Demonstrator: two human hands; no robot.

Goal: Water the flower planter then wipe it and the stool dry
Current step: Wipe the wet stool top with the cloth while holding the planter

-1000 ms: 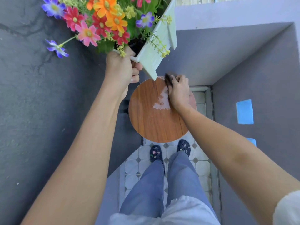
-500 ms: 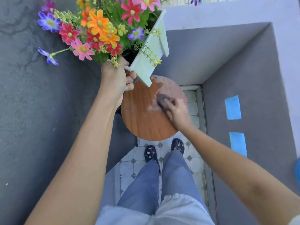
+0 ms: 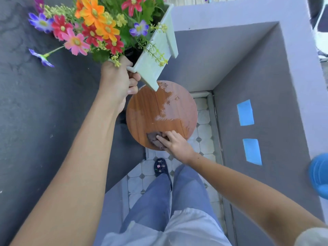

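Since half a second ago, the right hand (image 3: 174, 144) has slid the cloth (image 3: 154, 137) from the middle of the stool (image 3: 145, 107) down to its near edge. A second ago that hand was up at the far side of the seat, just under the planter (image 3: 156, 63).

Now the right hand lies flat on the dark cloth, with its fingers (image 3: 162, 139) spread over it. It presses the cloth onto the round brown seat, close to the person's legs. The cloth is bunched up and partly under the hand.

Wet, shiny patches show on the far and right parts of the seat. The left part looks dull and drier.

The left hand (image 3: 118, 80) is curled tight around the rim at one corner of the planter. It holds the planter up in the air, tilted, off the stool. The low corner of the planter hangs over the far edge of the seat. It is hard to tell if that corner touches the wood.

Flowers (image 3: 92, 27) in red, orange, pink and purple fill the planter and lean out to the left.

The stool stands on a tiled floor (image 3: 204, 137) between grey walls. One dark shoe (image 3: 160, 167) shows below the seat. A blurry blue thing (image 3: 319, 176) is at the right edge.
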